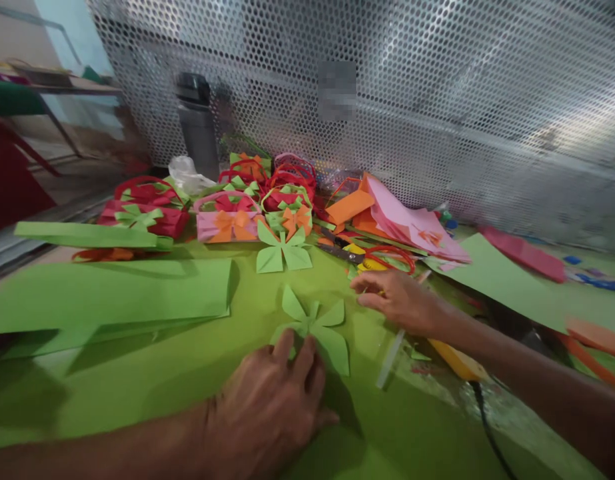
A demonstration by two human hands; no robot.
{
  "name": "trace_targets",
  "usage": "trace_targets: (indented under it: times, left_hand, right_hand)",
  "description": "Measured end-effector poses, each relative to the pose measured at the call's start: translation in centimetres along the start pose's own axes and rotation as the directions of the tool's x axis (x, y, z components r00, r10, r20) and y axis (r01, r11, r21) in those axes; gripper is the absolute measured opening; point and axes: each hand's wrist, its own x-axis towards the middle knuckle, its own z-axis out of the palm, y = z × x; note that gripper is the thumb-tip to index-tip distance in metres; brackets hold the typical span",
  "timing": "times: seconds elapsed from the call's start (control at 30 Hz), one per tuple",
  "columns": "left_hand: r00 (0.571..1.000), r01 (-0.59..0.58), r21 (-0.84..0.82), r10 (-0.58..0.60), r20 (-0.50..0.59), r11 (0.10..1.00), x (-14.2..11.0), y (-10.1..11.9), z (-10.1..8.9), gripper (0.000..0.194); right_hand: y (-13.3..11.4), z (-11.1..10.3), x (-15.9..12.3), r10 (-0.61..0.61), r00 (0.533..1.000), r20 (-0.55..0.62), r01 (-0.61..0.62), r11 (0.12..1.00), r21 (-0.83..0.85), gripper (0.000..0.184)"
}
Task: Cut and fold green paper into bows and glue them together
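Note:
A light green paper cutout (332, 347), bow-shaped with several petal-like lobes, lies on the green tabletop (187, 400). My left hand (277, 400) presses its fingertips on the cutout's near left part and covers some of it. To the right, my right hand (404, 303) has its fingers curled beside the red-handled scissors (344, 253); anything between the fingers is hidden. Under that hand runs a translucent stick (391, 360). A yellow tool with a black cord, like a glue gun (457, 360), sits partly behind the right forearm. Another green cutout (284, 252) stands farther back.
Small paper bags with bows, such as a pink one (227, 223) and a red one (147, 213), crowd the back. Green sheets (112, 290) lie left. Pink paper (407, 220) and a green sheet (507, 273) lie right. A grey bottle (197, 127) stands before perforated metal (412, 100).

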Motion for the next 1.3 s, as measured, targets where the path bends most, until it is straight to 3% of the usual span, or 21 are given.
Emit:
trace_targets:
  times: [0.27, 0.37, 0.43, 0.7, 0.87, 0.97, 1.03, 1.13, 1.23, 1.3]
  left_hand:
    - [0.998, 0.016, -0.048, -0.018, -0.053, 0.999, -0.1, -0.1, 0.4, 0.044]
    - [0.999, 0.017, -0.068, -0.02, -0.05, 0.998, 0.0, -0.3, 0.4, 0.04]
    - [0.999, 0.018, -0.081, -0.02, -0.034, 0.997, 0.0, -0.4, 0.5, 0.038]
    - [0.998, 0.017, -0.098, -0.023, -0.058, 0.995, 0.1, -0.5, 1.1, 0.038]
    - [0.997, 0.019, -0.102, -0.026, -0.069, 0.995, 0.1, -0.4, 1.1, 0.037]
    - [0.994, 0.028, -0.097, -0.038, -0.102, 0.995, 0.2, -0.4, 0.8, 0.038]
    - [0.992, 0.032, -0.081, -0.042, -0.12, 0.996, 0.2, -0.4, 0.5, 0.037]
    - [0.989, 0.03, -0.061, -0.038, -0.144, 0.998, 0.2, -0.3, 0.2, 0.035]
    - [0.987, 0.027, -0.043, -0.034, -0.154, 0.999, 0.1, -0.2, 0.1, 0.039]
    - [0.989, 0.023, -0.027, -0.027, -0.144, 0.999, 0.1, -0.1, 0.1, 0.042]
  right_hand:
    - [0.1, 1.6, 1.9, -0.085, 0.991, 0.1, 0.093, 0.993, -0.074, 0.021]
    - [-0.2, 1.6, 2.0, -0.1, 0.987, 0.123, 0.107, 0.993, -0.049, 0.012]
    - [-0.4, 1.4, 2.2, -0.091, 0.987, 0.131, 0.094, 0.996, -0.01, 0.005]
    - [-0.3, 1.2, 3.1, 0.032, 0.989, 0.143, -0.054, 0.986, 0.155, 0.009]
    - [-0.7, 1.5, 2.5, 0.035, 0.991, 0.131, -0.05, 0.993, 0.108, 0.024]
    - [-1.1, 1.3, 1.5, 0.028, 0.995, 0.093, -0.035, 0.997, 0.068, 0.023]
    - [-1.1, 1.1, 0.8, 0.085, 0.995, 0.057, -0.092, 0.987, 0.13, 0.013]
    - [-0.8, 1.1, -0.2, 0.178, 0.977, 0.113, -0.207, 0.914, 0.349, 0.009]
    - [-0.8, 1.7, -0.9, 0.192, 0.96, 0.202, -0.271, 0.809, 0.522, 0.009]
    - [-1.0, 2.3, -0.9, 0.187, 0.966, 0.176, -0.256, 0.767, 0.588, 0.009]
